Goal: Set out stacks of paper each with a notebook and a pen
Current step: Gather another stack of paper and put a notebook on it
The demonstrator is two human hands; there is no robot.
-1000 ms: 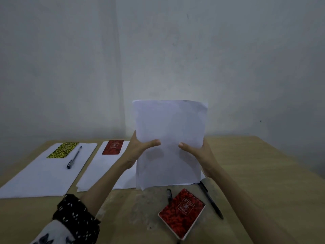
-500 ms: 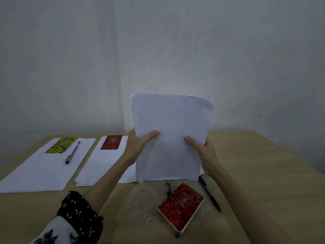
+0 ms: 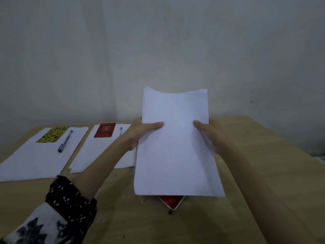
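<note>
Head view: a person at a wooden worktop (image 3: 263,173) holds a sheaf of white paper (image 3: 175,147) up off the surface, before a plain grey wall (image 3: 158,50).
Left hand (image 3: 140,132): fingers grasping the sheaf's left edge, thumb pressed across the front sheet; a dark dotted sleeve (image 3: 70,199) covers the forearm.
Right hand (image 3: 211,132): fingers grasping the sheaf's right edge, thumb on the front sheet.
Sheaf: tilted, top edge leaning away toward the wall and slightly bowed, lower edge nearest the camera and clear of the worktop.
Red notebook (image 3: 171,201): lies on the worktop under the sheaf's lower edge, only one corner showing; a dark tip (image 3: 169,212) juts out just beside that corner, too small to tell what it is.
Far-left stack (image 3: 35,159): lies flat on the worktop, with a yellow-patterned notebook (image 3: 52,134) at its far end and a pen (image 3: 65,141) just beside it.
Middle stack (image 3: 100,152): lies flat beside the first, carrying a second red notebook (image 3: 105,130) and another pen (image 3: 121,131), partly hidden by the left arm.
</note>
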